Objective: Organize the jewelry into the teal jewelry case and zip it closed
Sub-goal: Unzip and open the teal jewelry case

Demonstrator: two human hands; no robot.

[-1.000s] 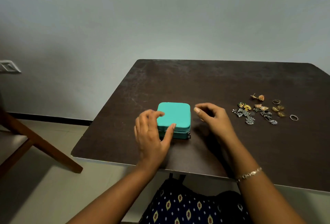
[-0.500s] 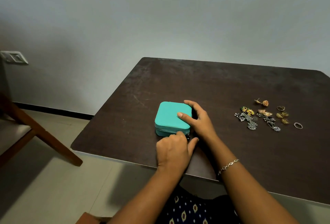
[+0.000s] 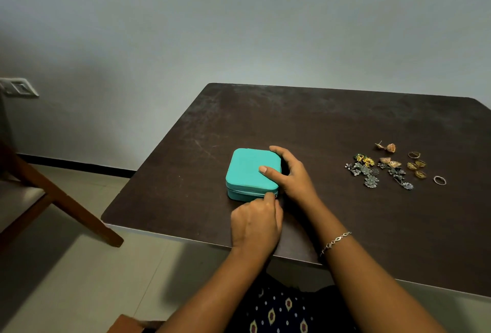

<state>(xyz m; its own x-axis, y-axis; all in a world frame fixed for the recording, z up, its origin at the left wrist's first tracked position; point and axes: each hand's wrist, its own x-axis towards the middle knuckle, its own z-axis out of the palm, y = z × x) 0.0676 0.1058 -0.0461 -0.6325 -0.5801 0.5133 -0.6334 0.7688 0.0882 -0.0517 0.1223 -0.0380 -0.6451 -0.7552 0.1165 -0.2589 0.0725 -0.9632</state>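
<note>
A teal jewelry case [image 3: 247,170] lies closed on the dark table [image 3: 332,125], near its front left part. My right hand [image 3: 289,176] grips the case's right side, thumb on the lid and fingers round the far right corner. My left hand [image 3: 257,221] sits at the case's front right corner with curled fingers, pinching at the zipper there; the zipper pull itself is hidden. A cluster of jewelry [image 3: 385,168] lies loose on the table to the right: silver floral pieces, gold earrings and a plain ring [image 3: 439,180].
The table's front edge [image 3: 186,238] runs just below my left hand. A wooden chair [image 3: 53,197] stands on the tiled floor at the left. A wall switch plate [image 3: 18,87] is at far left. A bracelet [image 3: 336,242] is on my right wrist.
My right hand moved from beside the case onto its right side. My left hand left the case's left front and went to its front right corner, fingers curling at the zipper.
</note>
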